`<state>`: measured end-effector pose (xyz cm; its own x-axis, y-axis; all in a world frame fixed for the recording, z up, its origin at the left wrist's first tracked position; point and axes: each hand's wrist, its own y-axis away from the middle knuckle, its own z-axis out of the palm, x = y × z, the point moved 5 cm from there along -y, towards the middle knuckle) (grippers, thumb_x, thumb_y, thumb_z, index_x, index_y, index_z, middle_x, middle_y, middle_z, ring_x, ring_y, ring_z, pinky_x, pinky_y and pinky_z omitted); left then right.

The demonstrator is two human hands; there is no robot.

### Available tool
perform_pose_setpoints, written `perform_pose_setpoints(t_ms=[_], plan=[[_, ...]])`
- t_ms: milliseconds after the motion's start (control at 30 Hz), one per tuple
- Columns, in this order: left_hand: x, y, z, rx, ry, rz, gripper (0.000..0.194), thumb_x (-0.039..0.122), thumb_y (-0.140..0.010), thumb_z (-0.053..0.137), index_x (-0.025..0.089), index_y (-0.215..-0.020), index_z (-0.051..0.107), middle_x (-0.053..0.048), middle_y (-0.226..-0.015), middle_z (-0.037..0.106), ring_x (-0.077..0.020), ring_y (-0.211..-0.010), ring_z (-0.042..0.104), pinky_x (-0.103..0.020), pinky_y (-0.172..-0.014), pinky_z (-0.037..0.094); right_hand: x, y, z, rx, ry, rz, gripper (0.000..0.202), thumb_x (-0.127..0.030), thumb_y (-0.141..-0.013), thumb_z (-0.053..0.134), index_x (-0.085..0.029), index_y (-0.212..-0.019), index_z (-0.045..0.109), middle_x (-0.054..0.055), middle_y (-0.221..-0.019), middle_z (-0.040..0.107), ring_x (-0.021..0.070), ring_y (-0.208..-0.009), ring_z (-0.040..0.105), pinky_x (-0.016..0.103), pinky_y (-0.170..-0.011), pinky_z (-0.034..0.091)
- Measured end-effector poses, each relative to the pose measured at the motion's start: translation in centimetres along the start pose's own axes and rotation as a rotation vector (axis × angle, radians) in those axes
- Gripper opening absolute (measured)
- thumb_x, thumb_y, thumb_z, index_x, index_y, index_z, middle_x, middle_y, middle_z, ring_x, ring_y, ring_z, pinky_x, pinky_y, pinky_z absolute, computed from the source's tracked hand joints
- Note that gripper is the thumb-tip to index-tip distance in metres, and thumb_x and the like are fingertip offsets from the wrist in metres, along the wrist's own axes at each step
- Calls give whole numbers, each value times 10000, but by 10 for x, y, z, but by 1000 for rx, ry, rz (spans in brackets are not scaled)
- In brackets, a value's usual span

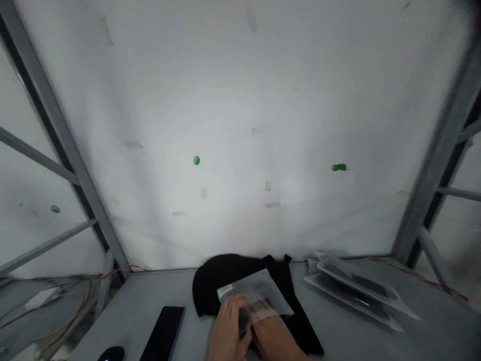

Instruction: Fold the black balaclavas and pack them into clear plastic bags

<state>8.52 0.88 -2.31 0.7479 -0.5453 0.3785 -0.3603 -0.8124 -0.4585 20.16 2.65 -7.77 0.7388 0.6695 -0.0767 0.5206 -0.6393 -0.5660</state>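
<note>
Left hand (227, 327): one, bare, back upward; fingers (236, 303) extended toward the far side and bent at the ends; thumb (245, 342) on the right side, pointing far; grip unclear.

Right hand (271, 332): one, bare, just beside the left, angled far and leftward; back upward; fingers blurred, closure indistinct.

Wrists: low at the near edge, the right one slanting in from the near right.

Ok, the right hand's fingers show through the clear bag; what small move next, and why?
I'd probably firm up the left hand on the bag's near-left edge before moving the right hand. Its fingers seem to be inside the clear bag, which lies over the black cloth, so the plastic could slide with them.
</note>
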Motion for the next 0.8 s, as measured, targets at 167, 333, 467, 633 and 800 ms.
perform_pose_setpoints(t_ms=[167, 333, 467, 633, 800], plan=[[-12, 3, -2, -73, -18, -76, 357, -12, -744, 524, 233, -995, 589, -53, -1229, 622, -247, -1148, 583, -428, -960, 499, 3, 40, -45, 85, -25, -171, 351, -116, -868, 526, -273, -1158, 647, 54, -1200, 707, 232, -1150, 633, 352, -956, 505], [-8, 2, 3, -87, -9, -80, 210, 68, -832, 566, 225, -967, 599, -56, -1206, 622, -240, -1141, 574, -416, -954, 488, 49, 18, -55, -75, -14, 199, 533, -156, -769, 642, -231, -1291, 568, 120, -1328, 616, 318, -1206, 576, 474, -984, 475], [-10, 5, 0, -77, -25, -78, 233, 46, -827, 554, 233, -951, 617, -53, -1224, 625, -235, -1133, 586, -411, -934, 505, 67, 6, -44, -191, -19, 339, 475, -39, -749, 563, -202, -1192, 616, 103, -1191, 666, 289, -1086, 620, 422, -916, 493], [-27, 26, -24, -42, -72, -42, 308, 117, -759, 702, 263, -1026, 655, -56, -1284, 621, -267, -1246, 541, -444, -994, 506, 57, 12, -53, -125, -117, 253, 402, -254, -841, 627, -246, -1239, 573, 101, -1305, 591, 291, -1171, 559, 431, -974, 438], [-33, 39, -38, -1, -180, 78, 278, 46, -828, 612, 268, -966, 707, -27, -1062, 717, -234, -1133, 614, -367, -903, 564, 47, -3, -48, -116, -68, 258, 302, -244, -828, 662, -230, -1125, 613, 89, -1151, 649, 295, -1085, 582, 447, -951, 419]])
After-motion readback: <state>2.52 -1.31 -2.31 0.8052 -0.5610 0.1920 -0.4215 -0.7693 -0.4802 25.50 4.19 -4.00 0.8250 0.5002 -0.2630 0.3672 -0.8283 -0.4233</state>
